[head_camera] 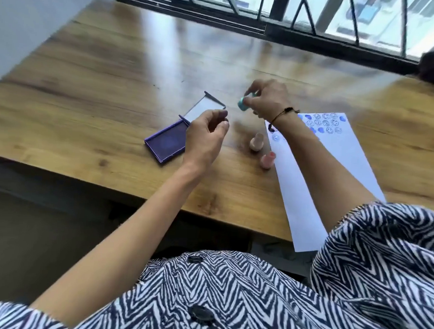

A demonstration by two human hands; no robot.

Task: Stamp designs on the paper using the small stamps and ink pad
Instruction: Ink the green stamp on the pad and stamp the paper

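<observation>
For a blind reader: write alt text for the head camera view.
A person's right hand holds a small teal stamp above a wooden table, while the empty left hand hovers over an open purple ink pad. Two pink stamps stand beside a white paper already bearing blue prints.

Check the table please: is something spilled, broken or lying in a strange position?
Nothing is spilled or broken. One small oddity: the paper lies askew and its near corner hangs over the table edge. The ink pad is open, and two pink stamps stand upright.
</observation>
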